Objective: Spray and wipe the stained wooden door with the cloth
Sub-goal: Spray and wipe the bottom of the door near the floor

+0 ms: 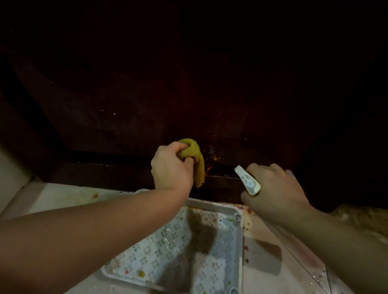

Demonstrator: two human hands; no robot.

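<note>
Left hand (172, 166) grips the cloth (194, 161) mid-frame against the dark door (144, 105); right hand (278, 190) beside it grips the sprayer (247, 180), tray (241, 259) below.

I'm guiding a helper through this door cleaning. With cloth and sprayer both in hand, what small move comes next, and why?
Probably press the cloth in the left hand onto the orange stain just right of it on the door and rub.
</note>
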